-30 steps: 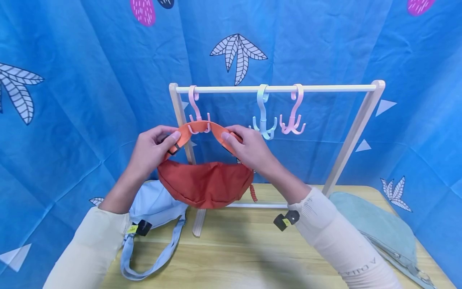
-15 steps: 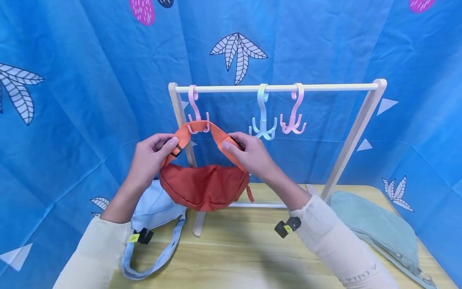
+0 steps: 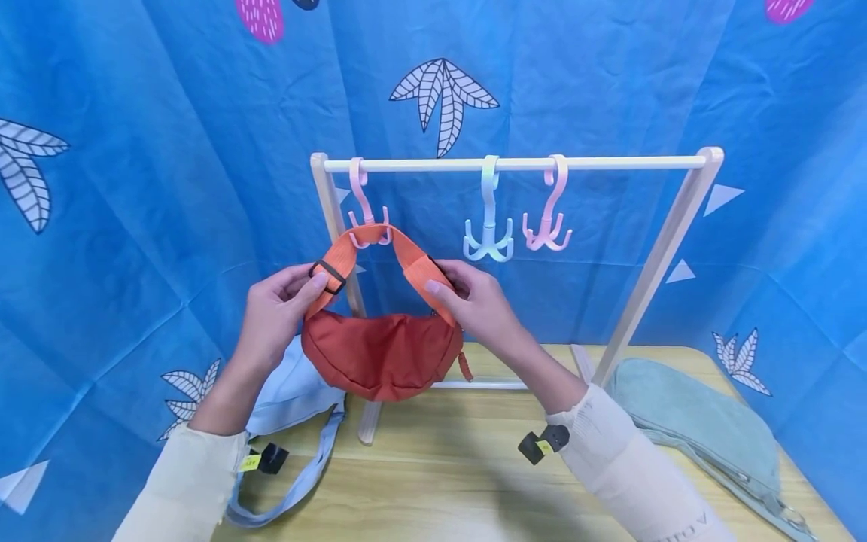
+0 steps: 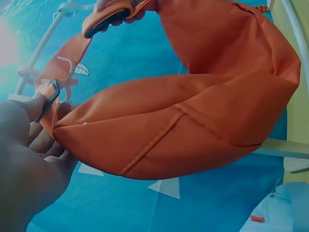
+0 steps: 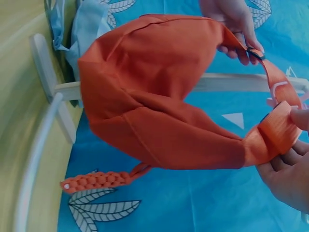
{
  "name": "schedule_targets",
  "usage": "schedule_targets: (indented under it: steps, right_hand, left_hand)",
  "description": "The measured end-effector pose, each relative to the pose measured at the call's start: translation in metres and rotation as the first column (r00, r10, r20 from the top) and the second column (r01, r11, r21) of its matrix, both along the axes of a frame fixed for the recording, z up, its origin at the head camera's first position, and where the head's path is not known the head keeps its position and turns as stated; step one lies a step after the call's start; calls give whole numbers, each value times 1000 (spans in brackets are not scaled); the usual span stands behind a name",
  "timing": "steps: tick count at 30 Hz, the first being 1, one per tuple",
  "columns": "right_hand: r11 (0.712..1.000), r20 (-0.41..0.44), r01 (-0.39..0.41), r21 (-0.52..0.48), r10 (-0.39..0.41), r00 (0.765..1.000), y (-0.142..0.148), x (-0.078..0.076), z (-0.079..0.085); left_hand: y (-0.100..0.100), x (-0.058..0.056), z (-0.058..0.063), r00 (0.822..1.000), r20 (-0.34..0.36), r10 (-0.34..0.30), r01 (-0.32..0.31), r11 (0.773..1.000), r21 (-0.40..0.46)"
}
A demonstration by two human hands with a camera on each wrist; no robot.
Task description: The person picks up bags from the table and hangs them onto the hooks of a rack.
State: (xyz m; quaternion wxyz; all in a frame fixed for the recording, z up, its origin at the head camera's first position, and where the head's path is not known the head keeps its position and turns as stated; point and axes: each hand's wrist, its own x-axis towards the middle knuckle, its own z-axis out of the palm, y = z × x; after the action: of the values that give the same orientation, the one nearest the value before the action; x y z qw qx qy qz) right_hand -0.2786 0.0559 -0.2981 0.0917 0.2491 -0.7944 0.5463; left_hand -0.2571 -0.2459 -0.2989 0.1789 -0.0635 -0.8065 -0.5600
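Note:
A rust-red waist bag (image 3: 382, 357) hangs below the left pink hook (image 3: 360, 192), its orange strap (image 3: 372, 232) looped over the prongs. My left hand (image 3: 276, 309) pinches the strap near its black buckle (image 3: 328, 277), on the left side. On the other side, my right hand (image 3: 477, 301) grips the strap between thumb and fingers. From the right wrist view, a braided zipper pull (image 5: 96, 181) dangles off the bag (image 5: 149, 92). In the left wrist view, the strap crosses the hook's prongs (image 4: 67, 77) just beyond my left thumb.
A wooden rack (image 3: 515, 163) also carries a light-blue hook (image 3: 489, 211) and a second pink hook (image 3: 547, 207). Below on the table (image 3: 420, 467) lie a pale blue bag (image 3: 291, 395) at left and a sage-green bag (image 3: 698, 421) at right.
Both hands have lowered slightly along the strap, and the bag has sunk a little. The strap now arches more steeply over the hook, showing more of the buckle.

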Motion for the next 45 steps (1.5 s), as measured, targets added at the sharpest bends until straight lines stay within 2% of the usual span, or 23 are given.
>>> schedule_targets:
  steps: [3, 15, 24, 45]
  right_hand:
    - [999, 9, 23, -24, -23, 1000, 1, 2, -4]
    - [997, 51, 66, -42, -64, 997, 5, 6, -21]
    - [995, 40, 97, -30, -96, 995, 7, 7, -31]
    - [994, 14, 100, -51, -100, 995, 11, 8, -42]
  left_hand:
    - [-2, 1, -3, 1000, -7, 5, -5, 1000, 22]
    - [-8, 6, -16, 999, 3, 38, -38, 999, -12]
    - [-10, 9, -22, 998, 22, 60, -59, 998, -25]
    - [-13, 13, -41, 996, 55, 74, -72, 997, -40]
